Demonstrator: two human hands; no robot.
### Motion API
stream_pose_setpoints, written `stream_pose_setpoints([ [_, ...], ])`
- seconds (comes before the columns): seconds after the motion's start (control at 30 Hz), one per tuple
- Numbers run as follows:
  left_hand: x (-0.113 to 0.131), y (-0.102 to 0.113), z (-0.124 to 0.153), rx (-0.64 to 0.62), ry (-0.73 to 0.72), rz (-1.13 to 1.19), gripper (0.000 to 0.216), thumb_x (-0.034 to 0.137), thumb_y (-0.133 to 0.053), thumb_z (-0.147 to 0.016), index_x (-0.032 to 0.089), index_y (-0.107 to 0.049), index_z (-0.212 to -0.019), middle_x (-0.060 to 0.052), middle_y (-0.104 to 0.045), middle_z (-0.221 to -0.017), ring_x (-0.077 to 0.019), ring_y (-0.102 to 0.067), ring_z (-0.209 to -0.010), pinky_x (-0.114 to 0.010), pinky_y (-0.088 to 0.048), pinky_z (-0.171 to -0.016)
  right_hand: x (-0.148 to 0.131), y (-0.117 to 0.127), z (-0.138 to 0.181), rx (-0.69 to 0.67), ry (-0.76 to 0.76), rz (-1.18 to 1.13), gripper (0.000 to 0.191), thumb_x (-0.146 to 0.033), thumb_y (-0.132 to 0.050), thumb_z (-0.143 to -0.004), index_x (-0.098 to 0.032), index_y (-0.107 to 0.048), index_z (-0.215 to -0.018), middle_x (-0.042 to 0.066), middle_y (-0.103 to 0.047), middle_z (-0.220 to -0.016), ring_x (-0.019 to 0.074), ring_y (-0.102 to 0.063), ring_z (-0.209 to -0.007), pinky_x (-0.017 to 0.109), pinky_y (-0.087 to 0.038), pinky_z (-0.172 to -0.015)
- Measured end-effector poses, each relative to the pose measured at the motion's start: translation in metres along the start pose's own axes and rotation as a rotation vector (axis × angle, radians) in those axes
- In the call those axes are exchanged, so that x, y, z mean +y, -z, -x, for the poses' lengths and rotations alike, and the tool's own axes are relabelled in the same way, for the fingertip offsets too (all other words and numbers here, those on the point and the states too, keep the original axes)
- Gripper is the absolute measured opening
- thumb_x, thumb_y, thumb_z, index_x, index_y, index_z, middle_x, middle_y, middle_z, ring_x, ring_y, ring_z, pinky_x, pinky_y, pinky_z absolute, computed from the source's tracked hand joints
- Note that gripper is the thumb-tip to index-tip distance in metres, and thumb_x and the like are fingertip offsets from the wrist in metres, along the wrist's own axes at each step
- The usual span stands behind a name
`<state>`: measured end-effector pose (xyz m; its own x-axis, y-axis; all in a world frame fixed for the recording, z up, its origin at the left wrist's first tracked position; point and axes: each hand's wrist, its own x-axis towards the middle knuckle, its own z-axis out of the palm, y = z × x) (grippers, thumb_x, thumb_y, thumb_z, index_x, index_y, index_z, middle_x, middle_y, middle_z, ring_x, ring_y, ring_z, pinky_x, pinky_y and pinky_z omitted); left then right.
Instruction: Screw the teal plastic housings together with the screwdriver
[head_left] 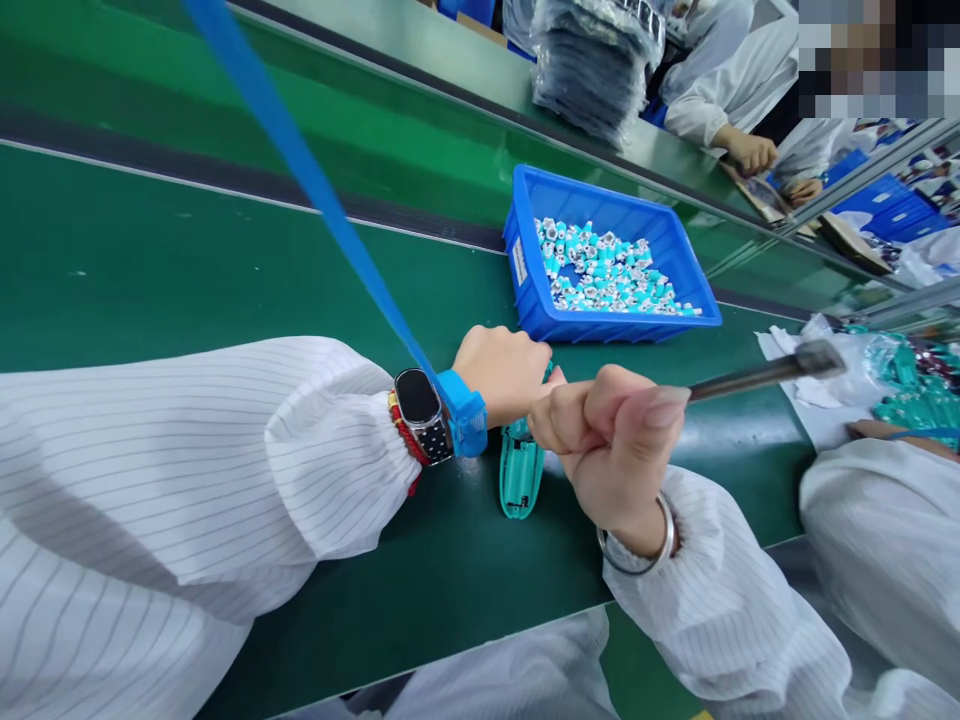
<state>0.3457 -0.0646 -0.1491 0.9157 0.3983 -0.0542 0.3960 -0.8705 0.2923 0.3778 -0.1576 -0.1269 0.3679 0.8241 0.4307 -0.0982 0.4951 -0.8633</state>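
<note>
1. The left hand point(501, 372) is curling into a loose fist over the top end of a teal circuit board point(520, 470), gripping it and pinning it against the green desk point(150, 270) close to the near edge.
2. The board is lying lengthwise, its lower end pointing toward the near edge, its upper end hiding under the left fingers.
3. The right hand point(611, 440) is closing tight around a slim metal tool point(757, 375), thumb pressing on top; the tool's shaft is sticking out toward the right edge, and its working tip is out of sight inside the fist.
4. The two hands are touching knuckle to knuckle right above the board.
5. A blue wrist strap point(465, 415) is wrapping the left wrist beside a black smartwatch point(420, 410), its blue cord point(300, 160) running up toward the far left corner.
6. A blue bin point(540, 300) of small teal-and-white parts point(607, 270) is sitting just beyond the hands.
7. A co-worker's white sleeve point(885, 540) is resting at the right edge, next to more teal boards point(922, 400).
</note>
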Motion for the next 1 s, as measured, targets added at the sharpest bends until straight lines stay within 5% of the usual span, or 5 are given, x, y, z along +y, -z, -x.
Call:
stream_pose_setpoints([
  [0.3,0.002,-0.007,0.002,0.131,0.018,-0.048,0.044,0.041,-0.033,-0.08,0.015,-0.068,-0.082,-0.013,-0.068,-0.076,-0.0299,-0.063,-0.075,-0.033,-0.035,-0.057,-0.036,0.008,0.025,0.152,-0.094,-0.105,0.05,-0.052,-0.031,-0.09,-0.019,-0.015,-0.057,-0.007,-0.006,-0.048,0.0057,-0.01,-0.035,0.021,-0.012,-0.035],
  [0.5,0.001,-0.008,0.001,0.153,0.015,-0.042,0.045,0.041,-0.032,-0.08,0.015,-0.068,-0.083,-0.012,-0.068,-0.076,-0.0277,-0.063,-0.075,-0.031,-0.032,-0.056,-0.028,-0.003,0.049,0.166,-0.093,-0.083,0.048,-0.052,-0.028,-0.091,-0.019,-0.016,-0.058,-0.007,-0.007,-0.047,0.0056,-0.013,-0.034,0.02,-0.014,-0.035],
  [1.0,0.002,-0.011,0.0,0.155,0.019,0.016,0.043,0.041,-0.035,-0.079,0.015,-0.069,-0.082,-0.012,-0.067,-0.078,-0.0276,-0.062,-0.077,-0.032,-0.033,-0.058,-0.024,-0.007,0.043,0.102,-0.121,-0.078,0.051,-0.053,-0.035,-0.088,-0.019,-0.016,-0.055,-0.008,-0.008,-0.045,0.0046,-0.013,-0.033,0.019,-0.013,-0.035],
])
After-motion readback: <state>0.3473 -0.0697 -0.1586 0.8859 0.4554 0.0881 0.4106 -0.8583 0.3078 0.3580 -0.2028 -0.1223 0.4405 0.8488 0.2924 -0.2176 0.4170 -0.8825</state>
